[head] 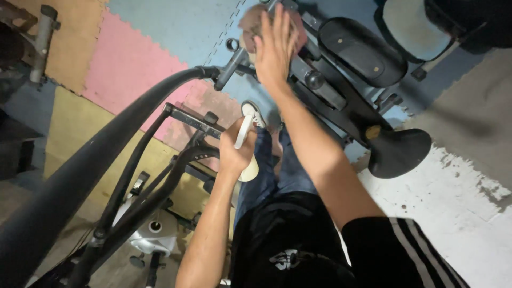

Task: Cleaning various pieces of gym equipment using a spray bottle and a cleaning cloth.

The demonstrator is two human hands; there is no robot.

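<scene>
My right hand (274, 48) is raised with fingers spread and presses a brownish cloth (250, 21) against the upper frame of a black exercise machine (320, 80). My left hand (234, 149) is lower and is closed around a white spray bottle (246, 140), held near my jeans. A thick black curved handlebar (106, 144) of the machine sweeps across the left, just to the left of my left hand. A black saddle (397, 152) sits to the right of my right forearm.
Coloured foam floor mats (128, 64) in pink, blue and yellow lie under the machine. A black padded seat (362, 50) stands at the upper right. Grey and white worn concrete floor (453, 186) is at the right. A white machine base (152, 237) is at the lower left.
</scene>
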